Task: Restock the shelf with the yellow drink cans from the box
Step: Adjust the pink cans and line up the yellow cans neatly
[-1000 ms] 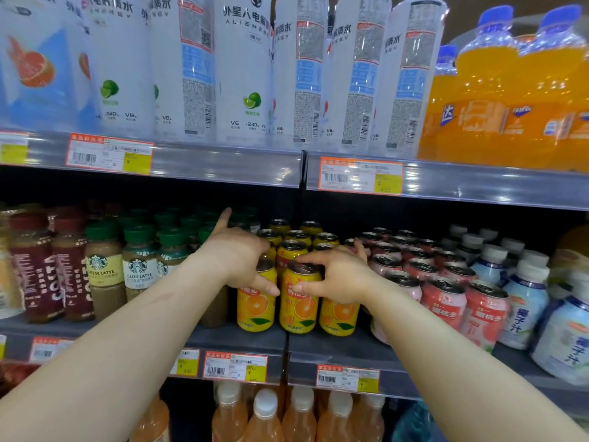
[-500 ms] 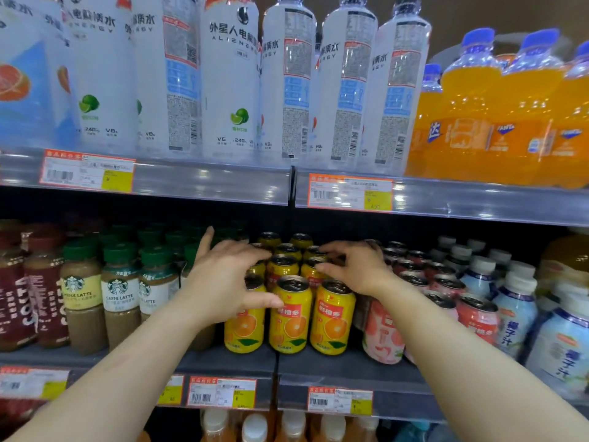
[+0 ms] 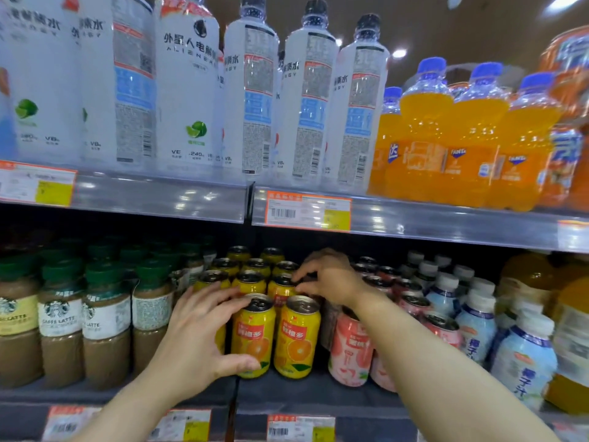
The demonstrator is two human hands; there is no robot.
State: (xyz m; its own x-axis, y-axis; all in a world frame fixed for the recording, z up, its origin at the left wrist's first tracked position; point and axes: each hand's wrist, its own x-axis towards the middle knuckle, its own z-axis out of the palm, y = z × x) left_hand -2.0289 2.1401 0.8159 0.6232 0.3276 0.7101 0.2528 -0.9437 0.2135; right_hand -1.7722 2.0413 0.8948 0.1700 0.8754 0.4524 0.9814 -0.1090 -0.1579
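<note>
Head view, left hand: the left hand (image 3: 204, 339) was seen low and left of centre, fingers spread and curved round the front-left yellow can (image 3: 253, 336); its thumb was laid against the can's lower side and its fingertips reached the can's top rim.
Head view, right hand: the right hand (image 3: 331, 279) was held at centre frame above the cans, fingers bent downward, the fingertips pinching at the top of a second-row yellow can (image 3: 282, 290).
Head view, yellow cans: a block of yellow cans (image 3: 251, 272) was stood in rows on the middle shelf (image 3: 318, 393), running back into the dark; a front-right yellow can (image 3: 298, 338) was stood just beside the one under the left hand.
Head view, neighbours: green-capped coffee bottles (image 3: 60, 317) were lined up at left of the frame; pink cans (image 3: 350, 349) and white-capped bottles (image 3: 475, 327) at right.
Head view, upper shelf: tall white bottles (image 3: 188, 90) were ranged across the upper left, orange soda bottles (image 3: 446, 138) at upper right, with a price tag (image 3: 307, 212) fixed on the rail beneath.
</note>
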